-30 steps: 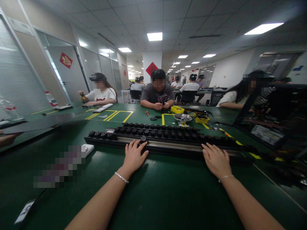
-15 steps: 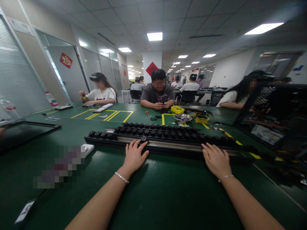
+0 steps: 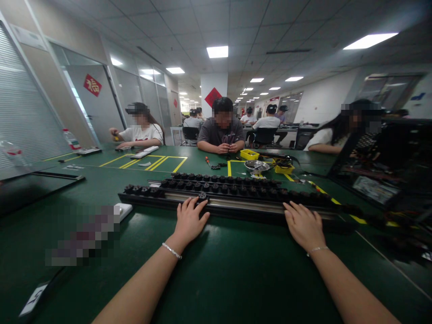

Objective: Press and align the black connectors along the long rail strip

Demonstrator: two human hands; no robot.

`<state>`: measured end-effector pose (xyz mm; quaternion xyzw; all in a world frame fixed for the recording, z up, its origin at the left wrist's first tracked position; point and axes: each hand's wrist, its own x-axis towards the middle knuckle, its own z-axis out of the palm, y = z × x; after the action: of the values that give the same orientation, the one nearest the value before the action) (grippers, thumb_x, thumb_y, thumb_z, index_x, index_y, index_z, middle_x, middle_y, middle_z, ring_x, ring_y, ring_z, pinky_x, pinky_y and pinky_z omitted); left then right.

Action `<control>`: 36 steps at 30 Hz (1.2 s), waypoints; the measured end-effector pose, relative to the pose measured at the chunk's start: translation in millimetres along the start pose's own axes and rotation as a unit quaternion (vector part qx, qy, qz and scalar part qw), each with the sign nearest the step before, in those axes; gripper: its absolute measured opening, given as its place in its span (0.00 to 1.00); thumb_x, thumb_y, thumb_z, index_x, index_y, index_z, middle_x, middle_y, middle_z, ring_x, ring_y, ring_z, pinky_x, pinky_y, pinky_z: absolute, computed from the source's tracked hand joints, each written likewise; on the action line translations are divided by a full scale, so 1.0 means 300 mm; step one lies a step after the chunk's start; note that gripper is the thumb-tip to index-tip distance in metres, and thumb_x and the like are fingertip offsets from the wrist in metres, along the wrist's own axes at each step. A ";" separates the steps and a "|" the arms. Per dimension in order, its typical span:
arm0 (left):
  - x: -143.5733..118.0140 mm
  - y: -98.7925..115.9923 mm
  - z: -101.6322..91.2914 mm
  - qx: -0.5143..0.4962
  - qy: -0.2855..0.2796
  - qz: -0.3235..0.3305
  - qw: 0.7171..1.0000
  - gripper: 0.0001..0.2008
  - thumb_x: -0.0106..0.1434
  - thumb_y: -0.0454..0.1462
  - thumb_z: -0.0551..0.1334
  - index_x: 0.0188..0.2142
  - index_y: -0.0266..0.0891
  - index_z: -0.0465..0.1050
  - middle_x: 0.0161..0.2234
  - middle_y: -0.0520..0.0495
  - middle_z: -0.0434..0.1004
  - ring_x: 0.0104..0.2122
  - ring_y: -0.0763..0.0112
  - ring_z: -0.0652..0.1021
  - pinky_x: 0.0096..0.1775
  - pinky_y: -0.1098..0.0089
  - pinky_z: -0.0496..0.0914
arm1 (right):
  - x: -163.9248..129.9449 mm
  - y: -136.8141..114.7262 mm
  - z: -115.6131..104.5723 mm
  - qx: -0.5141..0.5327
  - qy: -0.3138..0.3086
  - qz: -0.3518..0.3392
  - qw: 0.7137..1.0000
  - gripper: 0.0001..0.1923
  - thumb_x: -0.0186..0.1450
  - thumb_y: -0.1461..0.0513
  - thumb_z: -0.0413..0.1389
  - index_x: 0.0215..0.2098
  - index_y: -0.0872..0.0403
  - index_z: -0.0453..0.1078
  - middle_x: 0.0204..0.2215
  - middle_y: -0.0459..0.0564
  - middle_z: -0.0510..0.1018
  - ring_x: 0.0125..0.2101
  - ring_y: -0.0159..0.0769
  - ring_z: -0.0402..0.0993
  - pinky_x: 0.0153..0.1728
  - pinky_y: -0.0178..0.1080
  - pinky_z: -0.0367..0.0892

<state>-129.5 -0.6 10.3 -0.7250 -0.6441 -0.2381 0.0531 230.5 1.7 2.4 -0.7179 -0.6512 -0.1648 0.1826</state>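
A long black rail with a metallic inner strip lies across the table in front of me. My left hand rests on its near edge, fingers spread, the index fingertip at a small round black part seated in the rail. Further right, my right hand lies open with its fingertips on the same rail. Several like black parts sit at the rail's left end. Just behind, more rails carry rows of such parts. Neither hand is closed around anything.
On the green table, a white power strip, partly blurred out, lies left. Beyond the rails are a metal bowl, a yellow bin and red-handled pliers. A black frame stands right. Co-workers sit around the table.
My hands and the rails have stayed practically still. The co-worker at the far left has shifted a raised hand slightly.
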 end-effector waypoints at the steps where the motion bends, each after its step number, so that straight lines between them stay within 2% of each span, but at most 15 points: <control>1: 0.000 0.000 0.002 -0.001 0.001 0.001 1.000 0.22 0.62 0.48 0.53 0.55 0.55 0.63 0.58 0.48 0.62 0.60 0.55 0.57 0.58 0.45 0.51 | 0.000 0.001 0.001 0.000 0.000 0.000 1.000 0.27 0.67 0.54 0.33 0.55 0.48 0.66 0.57 0.49 0.67 0.57 0.43 0.58 0.56 0.55 0.50; 21: 0.000 0.005 -0.005 -0.009 -0.007 0.003 1.000 0.22 0.61 0.47 0.55 0.56 0.56 0.63 0.59 0.48 0.62 0.59 0.55 0.57 0.58 0.45 0.50 | 0.002 0.004 0.005 0.003 -0.004 0.001 1.000 0.27 0.67 0.53 0.33 0.56 0.46 0.65 0.57 0.48 0.67 0.57 0.43 0.58 0.56 0.55 0.49; 36: -0.003 0.009 -0.005 -0.011 0.001 -0.001 1.000 0.22 0.61 0.46 0.55 0.54 0.48 0.64 0.58 0.46 0.63 0.59 0.56 0.58 0.59 0.46 0.50 | -0.001 -0.004 0.000 0.000 -0.001 0.003 1.000 0.27 0.67 0.53 0.33 0.55 0.47 0.65 0.56 0.48 0.67 0.57 0.43 0.58 0.56 0.55 0.49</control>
<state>-127.4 -2.4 11.8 -0.7247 -0.6422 -0.2454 0.0456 229.4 1.5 2.4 -0.7198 -0.6494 -0.1639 0.1828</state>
